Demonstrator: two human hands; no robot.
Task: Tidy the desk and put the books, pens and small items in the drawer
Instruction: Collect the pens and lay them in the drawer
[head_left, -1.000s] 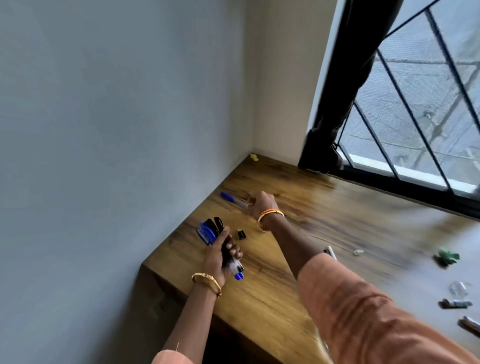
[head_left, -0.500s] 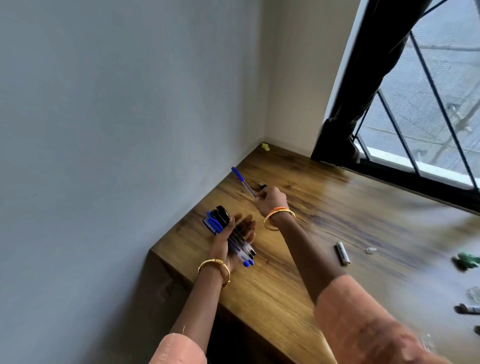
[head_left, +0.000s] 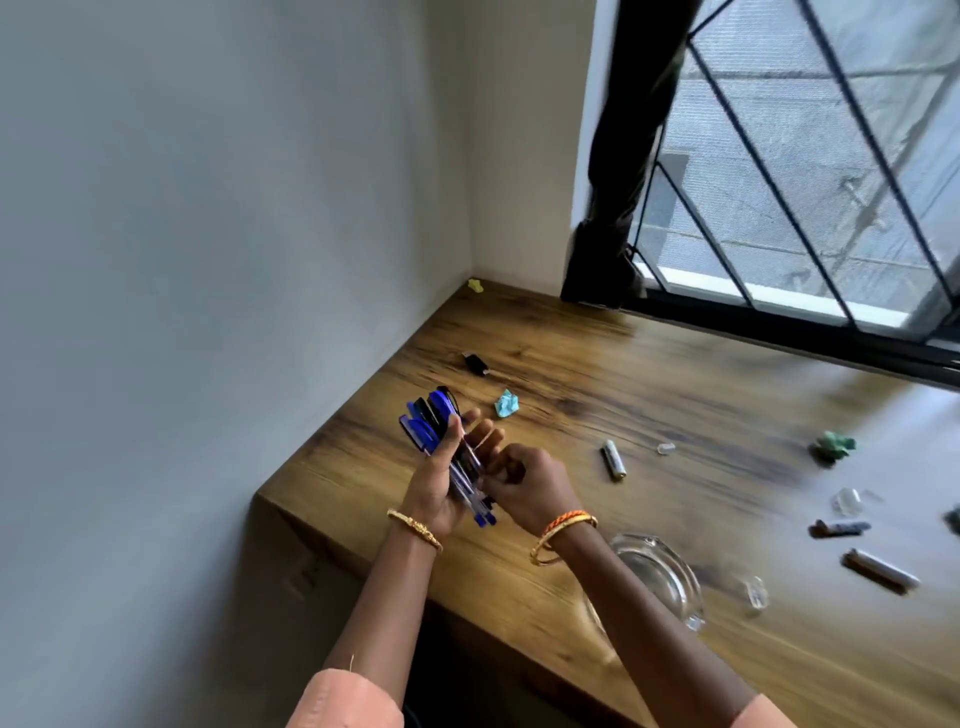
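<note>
We saw the left hand grasping a bundle of pens, thumb across the blue and black caps, held above the desk near its left edge. The right hand had its fingers curled against the lower barrels of that bundle, just beside the left palm. Near the front edge, partly behind the right forearm, sat a glass bowl; we could not tell whether anything lay in it. Farther out lay a battery, a crumpled blue paper, a small black clip, and blurred small items toward the right edge.
</note>
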